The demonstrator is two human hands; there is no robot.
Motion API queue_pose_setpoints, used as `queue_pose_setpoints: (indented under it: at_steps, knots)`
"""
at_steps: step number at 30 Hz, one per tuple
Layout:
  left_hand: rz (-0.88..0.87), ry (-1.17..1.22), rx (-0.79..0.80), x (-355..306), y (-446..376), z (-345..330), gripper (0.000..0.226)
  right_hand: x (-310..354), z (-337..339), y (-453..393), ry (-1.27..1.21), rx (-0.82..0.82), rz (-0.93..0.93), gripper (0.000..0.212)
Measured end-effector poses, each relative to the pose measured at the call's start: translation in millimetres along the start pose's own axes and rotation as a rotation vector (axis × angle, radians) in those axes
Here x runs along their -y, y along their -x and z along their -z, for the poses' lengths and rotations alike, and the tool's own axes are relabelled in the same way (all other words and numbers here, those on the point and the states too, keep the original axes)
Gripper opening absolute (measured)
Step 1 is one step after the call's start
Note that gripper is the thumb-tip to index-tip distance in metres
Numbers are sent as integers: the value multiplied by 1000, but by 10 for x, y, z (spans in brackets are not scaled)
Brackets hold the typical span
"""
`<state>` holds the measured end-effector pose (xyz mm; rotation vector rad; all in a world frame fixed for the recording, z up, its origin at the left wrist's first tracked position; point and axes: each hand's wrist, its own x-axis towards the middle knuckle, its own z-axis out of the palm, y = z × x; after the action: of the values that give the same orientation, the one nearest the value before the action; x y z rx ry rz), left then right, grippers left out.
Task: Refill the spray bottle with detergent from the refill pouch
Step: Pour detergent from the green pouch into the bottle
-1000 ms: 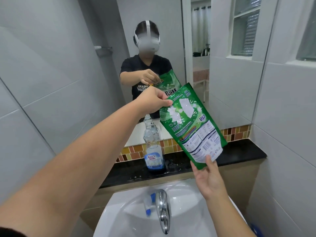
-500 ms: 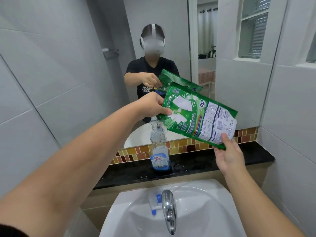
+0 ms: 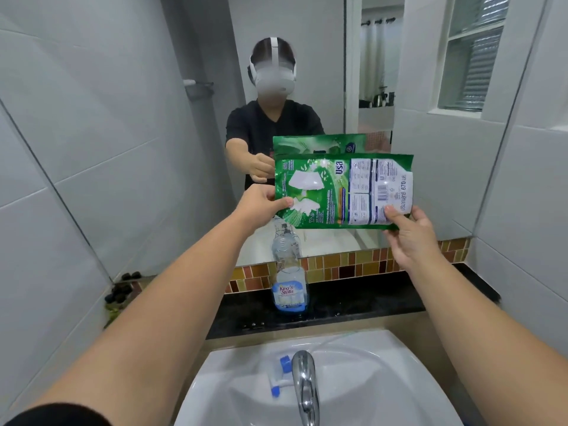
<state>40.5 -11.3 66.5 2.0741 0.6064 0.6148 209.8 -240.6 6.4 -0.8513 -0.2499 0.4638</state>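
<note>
Nearest the camera, a white sink basin (image 3: 384,373) with a chrome tap (image 3: 304,385) takes up the bottom of the view; a white spray head with blue parts (image 3: 281,376) lies in the bowl just left of the tap. Behind the basin runs a black counter (image 3: 368,305), and on it stands the clear spray bottle (image 3: 289,281), upright and uncapped, with a blue and white label low on its body. Both bare forearms reach over the sink. The left hand (image 3: 261,207) pinches the left edge of the green refill pouch (image 3: 341,192), thumb on the near face and fingers closed behind. The right hand (image 3: 408,235) grips the pouch's lower right corner, thumb on the printed panel. The pouch is held level on its side above the bottle — its lower left corner sits right over the bottle's mouth. Beyond, a strip of brown and yellow tiles (image 3: 347,265) backs the counter, and the mirror (image 3: 307,87) above reflects the person — and the pouch.
</note>
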Motion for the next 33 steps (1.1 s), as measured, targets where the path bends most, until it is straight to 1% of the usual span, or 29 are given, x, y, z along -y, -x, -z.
queue_pose_setpoints:
  at_steps: [3,7,12,17,21,23,26,28,33]
  knots:
    - [4,143,4,268,-64,-2,19,-13,-98,-95,49,28,28,23]
    - [-29,191,-4,513,-121,2,6,-54,-221,-174,68,55,78,20]
    - [9,323,-43,733,-184,-67,7,-92,-329,-238,81,53,124,9]
    - [27,401,-76,903,-236,-115,7,-75,-413,-350,161,83,164,5]
    - [22,443,-119,988,-240,-161,10,-49,-439,-442,396,58,350,14]
    - [18,447,-134,1031,-235,-185,17,-29,-432,-456,560,45,440,9]
    - [22,463,-142,1102,-214,-223,15,-14,-404,-445,849,12,581,3]
    - [25,475,-150,1135,-198,-245,13,-7,-401,-428,995,-8,670,11]
    - [10,487,-166,1134,-185,-293,11,47,-448,-390,1061,-17,765,15]
